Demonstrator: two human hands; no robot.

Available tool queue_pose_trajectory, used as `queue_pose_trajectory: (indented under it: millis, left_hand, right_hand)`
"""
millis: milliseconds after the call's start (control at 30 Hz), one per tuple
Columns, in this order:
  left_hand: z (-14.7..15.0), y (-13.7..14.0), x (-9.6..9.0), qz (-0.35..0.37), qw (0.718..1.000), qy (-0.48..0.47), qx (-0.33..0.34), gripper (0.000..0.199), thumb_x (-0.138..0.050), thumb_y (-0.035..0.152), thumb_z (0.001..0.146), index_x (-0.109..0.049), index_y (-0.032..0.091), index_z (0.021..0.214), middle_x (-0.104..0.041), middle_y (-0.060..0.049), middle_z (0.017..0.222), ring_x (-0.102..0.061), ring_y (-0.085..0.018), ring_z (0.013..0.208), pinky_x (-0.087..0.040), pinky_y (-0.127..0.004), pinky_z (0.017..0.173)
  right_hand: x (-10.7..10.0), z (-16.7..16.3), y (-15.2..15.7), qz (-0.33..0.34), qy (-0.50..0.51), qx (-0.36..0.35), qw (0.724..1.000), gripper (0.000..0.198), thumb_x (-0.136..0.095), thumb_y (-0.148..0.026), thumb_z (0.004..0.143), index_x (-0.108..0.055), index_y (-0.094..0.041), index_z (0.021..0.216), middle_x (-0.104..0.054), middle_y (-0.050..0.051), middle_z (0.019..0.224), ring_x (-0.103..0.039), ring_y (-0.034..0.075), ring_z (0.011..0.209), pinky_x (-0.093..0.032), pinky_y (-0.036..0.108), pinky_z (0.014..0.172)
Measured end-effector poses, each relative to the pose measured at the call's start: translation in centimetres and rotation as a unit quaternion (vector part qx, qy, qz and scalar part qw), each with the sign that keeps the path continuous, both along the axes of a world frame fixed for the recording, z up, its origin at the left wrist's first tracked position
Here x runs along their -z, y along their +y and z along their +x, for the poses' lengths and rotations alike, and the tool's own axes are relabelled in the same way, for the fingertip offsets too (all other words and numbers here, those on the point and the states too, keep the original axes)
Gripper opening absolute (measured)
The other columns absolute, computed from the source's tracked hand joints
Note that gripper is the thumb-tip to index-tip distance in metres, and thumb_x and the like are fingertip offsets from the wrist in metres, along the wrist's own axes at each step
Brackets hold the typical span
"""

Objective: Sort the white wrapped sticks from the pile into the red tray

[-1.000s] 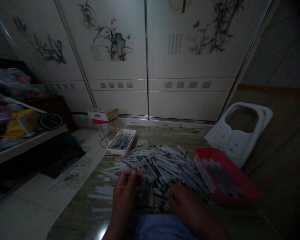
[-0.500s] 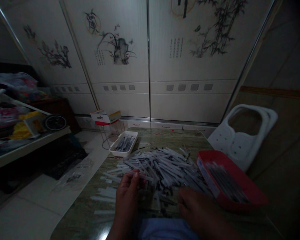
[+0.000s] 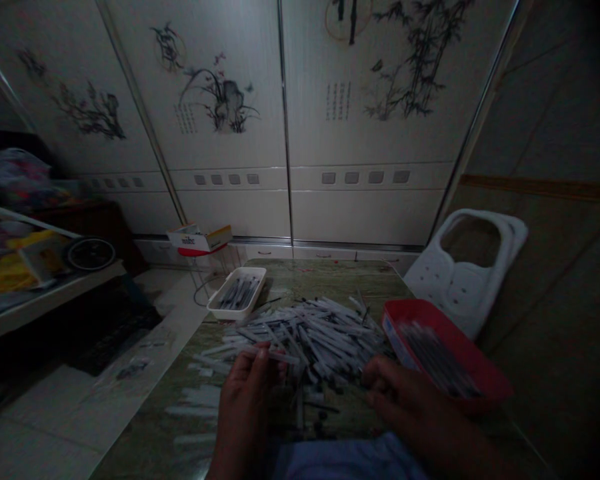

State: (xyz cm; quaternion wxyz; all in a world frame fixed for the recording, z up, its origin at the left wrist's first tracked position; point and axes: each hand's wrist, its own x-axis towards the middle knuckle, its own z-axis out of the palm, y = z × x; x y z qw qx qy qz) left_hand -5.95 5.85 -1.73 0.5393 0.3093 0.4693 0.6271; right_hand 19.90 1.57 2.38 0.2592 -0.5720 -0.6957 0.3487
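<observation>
My left hand [image 3: 250,380] is closed at the near left edge of the pile, pinching a translucent pen barrel [image 3: 287,359] that points right. My right hand [image 3: 387,383] is curled at the pile's right side, close to the red basket; the dim light hides what its fingers hold, if anything. Between and beyond both hands spreads a heap of whitish pen barrels and dark pen parts [image 3: 320,333]. More clear barrels [image 3: 197,399] lie in rows left of my left hand. Small black pieces [image 3: 323,415] are scattered between my wrists.
A red basket [image 3: 495,383] with a bundle of pens stands at the right. On the table's far left is a white tray [image 3: 211,308] of pens. Behind are a small box on a red stool [image 3: 200,252], a white folding chair [image 3: 473,280] and cabinet doors [image 3: 230,200].
The view has turned slightly right. My right hand has moved outward and away from me, toward the red basket. My left hand keeps its pinch on the pen barrel.
</observation>
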Motion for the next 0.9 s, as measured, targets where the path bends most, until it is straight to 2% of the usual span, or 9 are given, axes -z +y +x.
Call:
queue_pose_trajectory:
  millis: [133,233,533,900]
  left_hand:
    - [0.9,-0.4,-1.2,-0.022,0.999,-0.048,0.015,0.033,-0.073,0.040,0.086,-0.061,0.018,0.107,-0.075,-0.008,0.095,-0.071,-0.016,0.079,-0.057,-0.027,0.073]
    - [1.7,-0.7,-1.7,-0.034,0.996,-0.083,0.024,0.030,-0.074,0.037,0.085,-0.061,0.017,0.105,-0.075,-0.008,0.089,-0.070,-0.015,0.074,-0.057,-0.027,0.071]
    - [2.5,-0.9,-1.1,-0.056,0.992,-0.107,0.040,0.029,-0.077,0.036,0.082,-0.064,0.016,0.101,-0.073,-0.007,0.085,-0.070,-0.016,0.072,-0.057,-0.026,0.069]
    - [2.4,-0.7,-0.7,-0.051,0.990,-0.123,0.041,0.021,-0.073,0.030,0.086,-0.065,0.016,0.100,-0.072,-0.007,0.087,-0.070,-0.015,0.074,-0.057,-0.026,0.070]
  right_hand:
    - [-0.9,-0.3,-0.1,-0.024,0.096,-0.014,0.995,0.008,-0.051,-0.024,0.089,-0.056,-0.023,0.096,-0.058,0.000,0.086,-0.058,0.018,0.078,-0.045,0.027,0.064]
    - [-1.6,-0.6,-0.2,-0.034,0.115,-0.004,0.993,0.006,-0.054,-0.023,0.086,-0.056,-0.022,0.092,-0.056,-0.001,0.082,-0.056,0.018,0.077,-0.045,0.028,0.065]
    - [-1.8,-0.6,-0.4,-0.035,0.130,-0.004,0.991,0.014,-0.056,-0.019,0.080,-0.057,-0.023,0.093,-0.059,-0.001,0.082,-0.058,0.017,0.075,-0.041,0.027,0.063]
    - [-1.5,-0.3,-0.4,-0.039,0.143,-0.007,0.989,0.014,-0.055,-0.017,0.081,-0.056,-0.023,0.093,-0.058,-0.002,0.080,-0.058,0.017,0.075,-0.041,0.027,0.063]
